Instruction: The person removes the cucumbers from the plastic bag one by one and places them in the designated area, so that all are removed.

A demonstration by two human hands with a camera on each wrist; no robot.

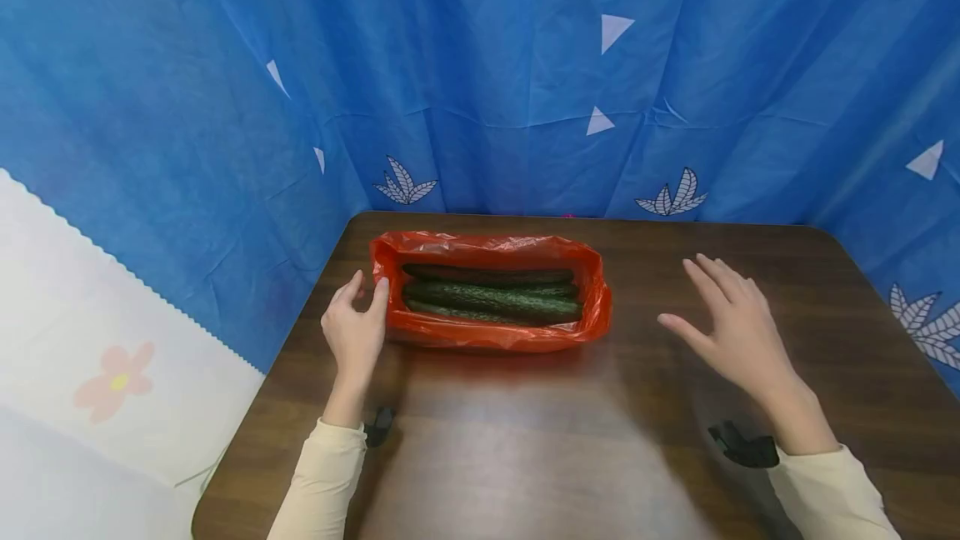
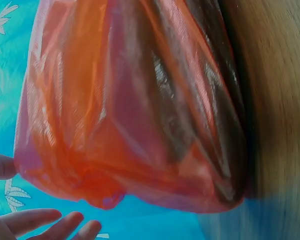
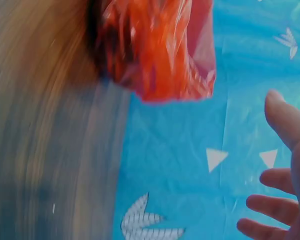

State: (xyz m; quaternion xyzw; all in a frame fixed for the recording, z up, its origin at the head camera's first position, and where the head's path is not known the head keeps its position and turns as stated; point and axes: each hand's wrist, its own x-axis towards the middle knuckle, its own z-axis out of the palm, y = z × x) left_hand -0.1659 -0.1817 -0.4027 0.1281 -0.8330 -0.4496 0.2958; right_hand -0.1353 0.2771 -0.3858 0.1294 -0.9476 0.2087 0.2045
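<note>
1. Where the table is bordered at its far edge, blue fabric (image 1: 495, 65) printed with white leaves and triangles is observed.
2. A brown, wood-grained table (image 1: 525, 448) is noted below, its surface marked by a pale reflection at the near centre.
3. White cloth (image 1: 52, 273) bearing a flower print is seen at the left.
4. A red plastic bag (image 1: 495, 340) is laid crosswise on the far half of the table, left of centre, its mouth spread upward.
5. Dark green cucumbers (image 1: 491, 300) are contained in the bag, arranged lengthwise side by side.
6. The right hand (image 1: 738, 332) is held well apart from the bag's right end, fingers extended and empty.
7. The left hand (image 1: 356, 327) is positioned at the bag's left end, fingers relaxed, unclosed; whether the bag is touched by the thumb cannot be determined.
</note>
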